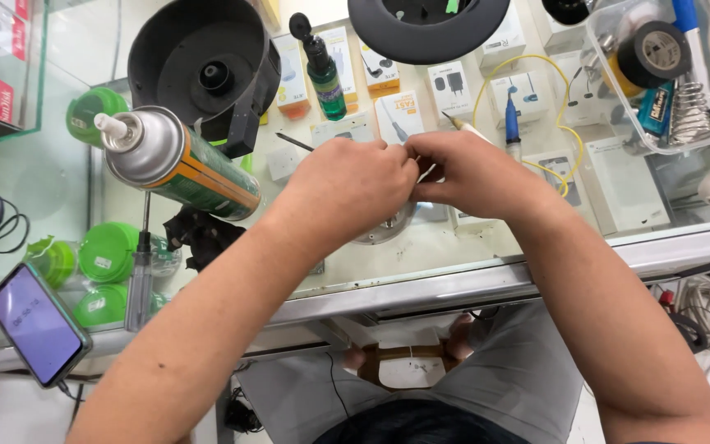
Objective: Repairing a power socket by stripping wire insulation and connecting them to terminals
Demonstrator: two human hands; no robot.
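Both hands meet over the middle of the glass table [454, 263], and the thing they work on sits right between and under them: a round silvery metal part [386, 228], of which only a curved lower edge shows at about 6 o'clock from the left hand [353, 182]. The rest of it is hidden by the knuckles, so its full shape cannot be told. The left hand is curled into a loose fist, back facing up, its grip closed toward the meeting point; what it pinches is hidden. The right hand [474, 174] comes in from 3 o'clock, fingers bent and pressed together against the left hand's fingertips; whether they clamp something small there cannot be told. Both forearms rise from the bottom edge and converge.

A yellow wire [570, 136] loops at 2 o'clock from the right hand, near a blue-handled soldering iron [511, 123]. At 9 o'clock from the left hand lies a spray can [178, 160], silver-topped with a green and orange body. A green-bottomed dropper bottle [326, 74] stands at 12 o'clock. A smartphone [37, 323] lies at far 8 o'clock.
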